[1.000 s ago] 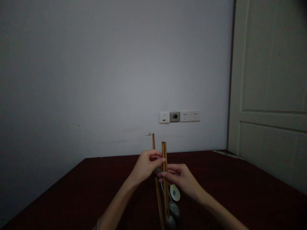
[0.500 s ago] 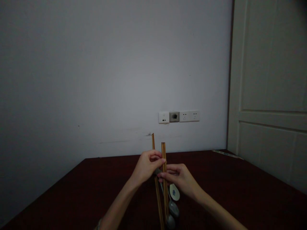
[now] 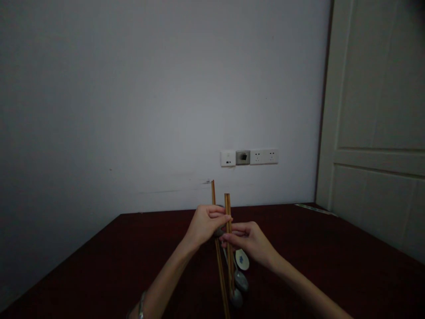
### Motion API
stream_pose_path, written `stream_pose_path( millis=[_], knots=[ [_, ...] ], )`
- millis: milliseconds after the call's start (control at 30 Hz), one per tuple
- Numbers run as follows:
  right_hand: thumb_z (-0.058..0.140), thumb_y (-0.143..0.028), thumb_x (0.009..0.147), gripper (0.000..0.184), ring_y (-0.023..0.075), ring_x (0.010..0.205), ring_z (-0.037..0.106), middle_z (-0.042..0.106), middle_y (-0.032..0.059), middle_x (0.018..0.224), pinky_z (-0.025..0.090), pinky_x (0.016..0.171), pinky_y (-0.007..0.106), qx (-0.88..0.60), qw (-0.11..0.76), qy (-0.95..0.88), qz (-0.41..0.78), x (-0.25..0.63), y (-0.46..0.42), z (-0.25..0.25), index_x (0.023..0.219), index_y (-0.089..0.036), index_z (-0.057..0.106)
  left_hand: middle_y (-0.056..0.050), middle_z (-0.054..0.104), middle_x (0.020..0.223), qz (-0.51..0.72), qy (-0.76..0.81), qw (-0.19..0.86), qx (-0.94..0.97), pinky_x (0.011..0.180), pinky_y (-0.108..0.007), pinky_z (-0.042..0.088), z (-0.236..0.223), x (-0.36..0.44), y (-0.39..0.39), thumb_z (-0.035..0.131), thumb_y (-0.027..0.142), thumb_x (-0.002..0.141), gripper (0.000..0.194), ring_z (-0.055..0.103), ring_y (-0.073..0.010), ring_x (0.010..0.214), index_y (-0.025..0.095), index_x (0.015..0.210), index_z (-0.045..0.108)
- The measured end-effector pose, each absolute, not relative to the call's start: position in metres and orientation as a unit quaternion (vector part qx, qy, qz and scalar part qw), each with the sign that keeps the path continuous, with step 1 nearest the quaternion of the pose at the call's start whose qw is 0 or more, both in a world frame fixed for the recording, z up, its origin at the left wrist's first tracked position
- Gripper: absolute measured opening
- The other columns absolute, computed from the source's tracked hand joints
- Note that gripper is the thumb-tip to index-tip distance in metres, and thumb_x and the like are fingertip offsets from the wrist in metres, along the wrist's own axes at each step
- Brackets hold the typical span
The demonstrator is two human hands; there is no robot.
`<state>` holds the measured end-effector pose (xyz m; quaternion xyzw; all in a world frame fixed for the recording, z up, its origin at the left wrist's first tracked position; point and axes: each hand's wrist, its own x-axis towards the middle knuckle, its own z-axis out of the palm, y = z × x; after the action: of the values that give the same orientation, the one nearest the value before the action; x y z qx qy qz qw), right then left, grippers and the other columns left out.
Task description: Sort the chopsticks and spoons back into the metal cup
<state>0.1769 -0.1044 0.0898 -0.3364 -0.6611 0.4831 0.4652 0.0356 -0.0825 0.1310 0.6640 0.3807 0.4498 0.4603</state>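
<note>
Chopsticks, two side by side, stand nearly upright in the picture between our hands, their top ends showing against the wall. Our left hand pinches them between thumb and fingers toward the top, and our right hand pinches them a little lower, so each grip is pressed onto the same two. A second pair passes behind our left hand, leaning slightly, with its tips above our knuckles; we cannot tell whether our fingers touch it. Just below our right hand we see a white spoon with a blue mark, then a metal spoon, and lowest a second metal spoon beside the chopsticks' lower ends. Between our hands a dark thing shows, too hidden to name. Around all this spreads our dark red counter.
</note>
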Motion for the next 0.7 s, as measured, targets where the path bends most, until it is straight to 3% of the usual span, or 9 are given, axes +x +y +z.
stream_pose_path(
  millis=[400,700],
  knots=[
    [0.063,-0.044,0.066,0.034,0.0118,0.055,0.057,0.064,0.0042,0.062,0.040,0.051,0.022,-0.339,0.459,-0.686,0.451,0.1769,-0.1088,0.0941,0.068,-0.010,0.067,-0.012,0.068,0.075,0.457,0.371,0.470,0.658,0.060,-0.025,0.046,0.1328,0.0340,-0.0861,0.071,0.030,0.058,0.030,0.063,-0.0191,0.068,0.008,0.076,0.063],
    [0.062,-0.045,0.067,0.035,0.0157,0.064,0.061,0.067,0.0062,0.069,0.046,0.058,0.025,-0.329,0.456,-0.691,0.455,0.1776,-0.1101,0.0945,0.073,-0.011,0.068,-0.009,0.067,0.067,0.452,0.376,0.468,0.660,0.052,-0.023,0.043,0.1371,0.0311,-0.0895,0.072,0.030,0.056,0.027,0.061,-0.0156,0.057,0.009,0.070,0.061]
  ],
)
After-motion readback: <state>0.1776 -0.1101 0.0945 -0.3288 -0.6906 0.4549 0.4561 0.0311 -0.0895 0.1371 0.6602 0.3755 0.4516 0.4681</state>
